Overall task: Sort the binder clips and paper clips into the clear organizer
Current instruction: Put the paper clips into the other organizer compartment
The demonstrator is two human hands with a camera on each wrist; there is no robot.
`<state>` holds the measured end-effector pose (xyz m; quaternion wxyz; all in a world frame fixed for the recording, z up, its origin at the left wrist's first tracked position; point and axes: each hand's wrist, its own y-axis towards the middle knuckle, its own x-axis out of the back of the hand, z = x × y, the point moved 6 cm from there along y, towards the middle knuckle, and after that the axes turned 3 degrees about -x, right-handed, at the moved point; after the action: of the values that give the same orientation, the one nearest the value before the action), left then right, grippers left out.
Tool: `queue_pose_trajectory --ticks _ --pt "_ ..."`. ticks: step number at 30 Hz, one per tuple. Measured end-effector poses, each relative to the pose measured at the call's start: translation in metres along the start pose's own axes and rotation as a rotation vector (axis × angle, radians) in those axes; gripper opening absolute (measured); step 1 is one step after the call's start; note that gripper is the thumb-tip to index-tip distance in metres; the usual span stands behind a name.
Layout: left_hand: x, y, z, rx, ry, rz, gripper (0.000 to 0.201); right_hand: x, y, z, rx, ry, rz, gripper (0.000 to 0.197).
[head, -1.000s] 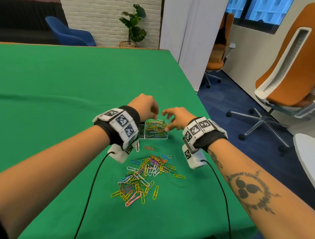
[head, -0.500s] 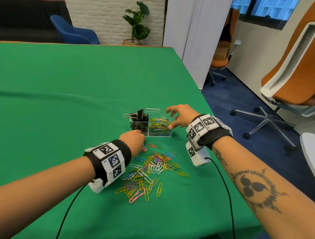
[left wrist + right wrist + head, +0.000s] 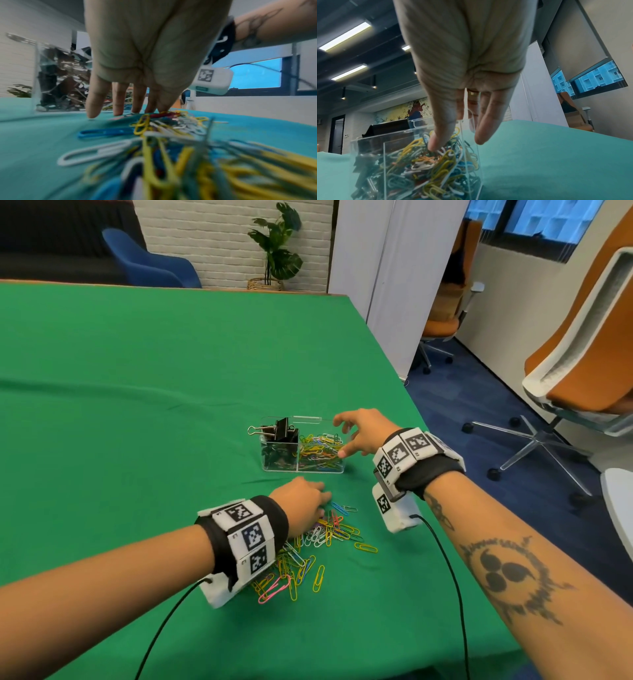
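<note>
The clear organizer [image 3: 263, 455] stands on the green cloth. Its left compartment holds black binder clips [image 3: 280, 429] and its right one coloured paper clips [image 3: 320, 449]. A loose pile of paper clips [image 3: 310, 546] lies in front of it. My left hand [image 3: 323, 503] reaches down onto the pile's far edge. In the left wrist view its straight fingers [image 3: 93, 106] touch the cloth and the paper clips [image 3: 154, 125]. My right hand [image 3: 340, 436] spans the organizer's right end, with fingers at the far rim and thumb [image 3: 439, 136] at the near wall. Its fingers stay fairly straight.
The table's right edge [image 3: 404, 392] runs close to the organizer, with orange office chairs [image 3: 582, 364] beyond it. Black cables [image 3: 455, 594] trail from both wrist units toward me. Green cloth [image 3: 137, 405] spreads to the left and behind.
My left hand has pulled back from over the organizer and come down on the loose pile. My right hand has stayed at the organizer's right end.
</note>
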<state>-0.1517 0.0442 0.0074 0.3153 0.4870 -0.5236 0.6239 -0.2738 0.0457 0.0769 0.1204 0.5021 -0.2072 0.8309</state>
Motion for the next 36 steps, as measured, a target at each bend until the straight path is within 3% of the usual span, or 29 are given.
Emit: queue_pose_trajectory --ticks 6,9,11,17,22,29,36 --pt "-0.004 -0.039 0.004 -0.038 -0.102 -0.121 0.046 0.000 0.000 0.000 0.008 0.003 0.001 0.065" --pt "-0.011 -0.050 0.020 0.106 -0.015 -0.035 0.085 0.000 0.001 0.000 0.010 -0.008 0.000 0.065" --pt "-0.014 -0.054 0.020 0.176 -0.038 -0.001 0.093 0.000 0.001 0.000 0.007 -0.007 0.000 0.064" --pt "-0.008 -0.046 0.008 0.185 -0.218 -0.095 0.055 -0.001 0.000 0.000 -0.004 0.007 -0.004 0.064" --pt "-0.006 -0.040 0.010 0.208 -0.335 -0.126 0.038 -0.001 -0.001 0.000 -0.006 0.007 -0.004 0.065" --pt "0.001 -0.034 -0.022 0.248 -0.142 -0.143 0.071 0.000 0.000 0.001 -0.009 -0.001 0.007 0.066" --pt "0.011 -0.019 -0.033 0.235 -0.071 -0.085 0.031 -0.001 0.000 0.000 -0.001 -0.001 -0.006 0.065"
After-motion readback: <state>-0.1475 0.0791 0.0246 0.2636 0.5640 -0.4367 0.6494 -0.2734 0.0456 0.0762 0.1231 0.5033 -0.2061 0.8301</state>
